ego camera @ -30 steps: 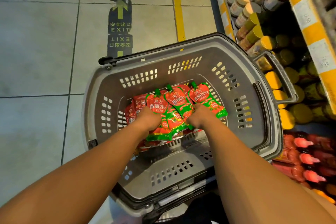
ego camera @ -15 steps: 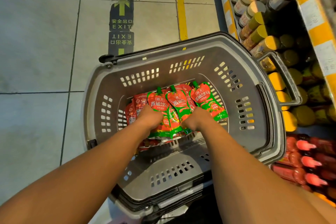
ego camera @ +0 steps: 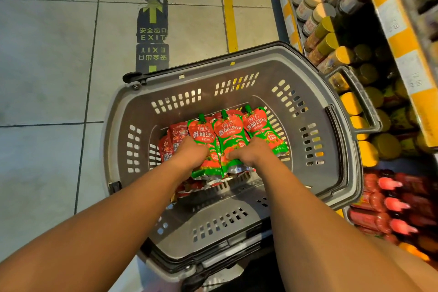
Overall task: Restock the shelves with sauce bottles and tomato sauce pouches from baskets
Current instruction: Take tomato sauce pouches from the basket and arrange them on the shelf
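Observation:
A grey plastic basket (ego camera: 237,71) stands on the floor below me. Inside it lie several red and green tomato sauce pouches (ego camera: 228,134) with green caps. My left hand (ego camera: 189,154) grips the left side of a fanned bunch of three pouches. My right hand (ego camera: 251,155) grips the bunch's right side, fingers pressed on the middle pouch. More red pouches (ego camera: 175,136) lie beneath, partly hidden by my hands. Red sauce bottles (ego camera: 388,204) lie on the lowest shelf at the right.
Shelves (ego camera: 388,21) run along the right, holding jars with beige and yellow lids (ego camera: 331,40). The basket's handle (ego camera: 362,99) points toward them. A yellow floor line (ego camera: 227,7) and a black EXIT sticker (ego camera: 152,31) mark the grey tiles to the left.
Both hands have drawn the three pouches closer together into a tighter bunch. The view has shifted slightly; the basket stays in place.

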{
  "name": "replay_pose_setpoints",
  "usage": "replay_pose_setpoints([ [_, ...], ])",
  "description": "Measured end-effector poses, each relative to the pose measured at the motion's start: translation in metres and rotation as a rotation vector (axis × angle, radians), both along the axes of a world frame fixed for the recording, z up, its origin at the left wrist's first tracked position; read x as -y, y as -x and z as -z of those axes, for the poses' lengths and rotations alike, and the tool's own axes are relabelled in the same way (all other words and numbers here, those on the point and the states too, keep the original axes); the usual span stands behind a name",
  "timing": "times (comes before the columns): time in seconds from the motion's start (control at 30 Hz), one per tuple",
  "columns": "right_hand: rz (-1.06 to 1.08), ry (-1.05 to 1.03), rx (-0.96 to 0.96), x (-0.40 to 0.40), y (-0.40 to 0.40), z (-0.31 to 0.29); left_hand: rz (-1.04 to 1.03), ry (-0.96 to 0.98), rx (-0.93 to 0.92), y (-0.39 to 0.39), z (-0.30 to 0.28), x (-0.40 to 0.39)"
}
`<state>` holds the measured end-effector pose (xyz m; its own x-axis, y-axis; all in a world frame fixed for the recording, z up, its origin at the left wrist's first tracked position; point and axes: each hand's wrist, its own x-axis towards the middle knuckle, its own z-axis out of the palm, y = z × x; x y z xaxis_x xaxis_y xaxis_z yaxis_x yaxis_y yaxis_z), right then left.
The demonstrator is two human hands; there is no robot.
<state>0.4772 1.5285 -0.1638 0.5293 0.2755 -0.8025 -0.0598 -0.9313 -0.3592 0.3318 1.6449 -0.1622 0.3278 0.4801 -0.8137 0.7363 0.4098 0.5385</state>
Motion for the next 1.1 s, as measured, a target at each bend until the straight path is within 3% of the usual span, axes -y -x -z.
replay_pose_setpoints([
  [0.27, 0.183, -0.139, 0.042, 0.024, 0.004, -0.051, -0.014, 0.003, 0.07, 0.003, -0.01, 0.001],
  [0.8, 0.722, -0.802, -0.214, 0.101, 0.014, -0.162, -0.068, -0.03, 0.444, 0.001, -0.104, 0.042],
  [0.97, 0.919, -1.024, -0.189, 0.124, 0.021, -0.188, -0.024, 0.016, 0.586, 0.0, -0.143, 0.051],
  [1.1, 0.925, -1.125, -0.116, 0.144, 0.03, -0.206, -0.01, 0.012, 0.663, -0.004, -0.177, 0.07],
])
